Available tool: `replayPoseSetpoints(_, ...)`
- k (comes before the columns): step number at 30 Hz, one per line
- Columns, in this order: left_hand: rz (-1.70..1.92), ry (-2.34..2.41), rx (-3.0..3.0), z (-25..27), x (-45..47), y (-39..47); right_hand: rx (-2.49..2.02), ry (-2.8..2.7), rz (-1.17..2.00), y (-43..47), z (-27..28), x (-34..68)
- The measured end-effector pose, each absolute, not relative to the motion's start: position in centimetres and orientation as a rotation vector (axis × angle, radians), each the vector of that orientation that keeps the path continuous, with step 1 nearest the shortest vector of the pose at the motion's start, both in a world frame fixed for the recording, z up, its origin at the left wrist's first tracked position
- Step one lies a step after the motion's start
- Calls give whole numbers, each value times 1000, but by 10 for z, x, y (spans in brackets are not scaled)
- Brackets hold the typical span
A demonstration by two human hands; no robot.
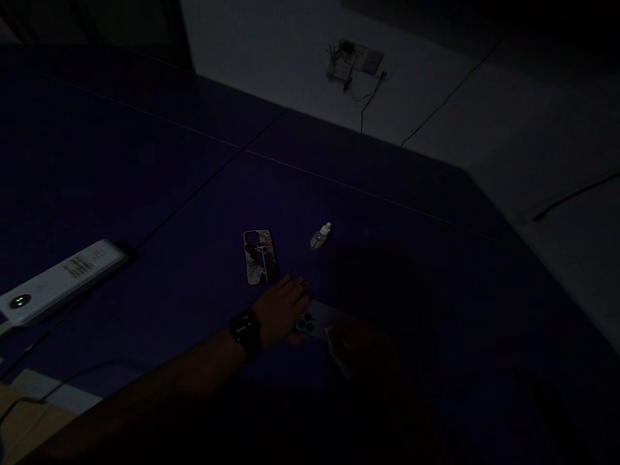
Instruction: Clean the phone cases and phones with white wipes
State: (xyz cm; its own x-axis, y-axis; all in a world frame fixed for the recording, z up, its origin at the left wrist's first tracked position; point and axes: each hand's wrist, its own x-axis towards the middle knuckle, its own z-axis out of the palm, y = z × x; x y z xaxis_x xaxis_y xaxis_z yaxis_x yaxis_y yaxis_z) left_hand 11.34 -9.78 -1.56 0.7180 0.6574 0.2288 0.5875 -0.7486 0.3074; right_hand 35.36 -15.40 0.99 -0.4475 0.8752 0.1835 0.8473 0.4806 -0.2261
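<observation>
A light-coloured smartphone (323, 312) lies back up, its camera cluster at the left end. My left hand (283, 307), with a dark watch on the wrist, grips that end, fingers over the far edge and thumb at the near one. Over the phone's right part is my right hand (361, 342), deep in shadow, closed on a white cloth (339, 356) that touches the phone's back. Just beyond my left hand lies a patterned phone case (260, 257). To its right a small dropper bottle (320, 237) with a white top rests at a slant.
The room is very dark. On the dark blue surface (194, 271) at left lies a long white device (65, 281) with a small lit display. A thin cable (194, 194) crosses the surface. Sockets with plugs (356, 59) sit on the far wall.
</observation>
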Motion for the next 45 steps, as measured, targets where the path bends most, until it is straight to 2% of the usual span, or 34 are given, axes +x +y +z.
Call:
replayPoseSetpoints(13,572,975,2600,-21,113,-96,-1382,-2571,96,-146,12,343)
replayPoseSetpoints(19,606,984,2489,-22,111,-94,-1457,-2604,109,-118,25,327)
replayPoseSetpoints(27,643,963,2429,-23,111,-90,-1307,-2733,42,-94,16,304)
replayPoseSetpoints(45,586,990,2474,-26,112,-90,-1391,-2817,204,-93,26,314)
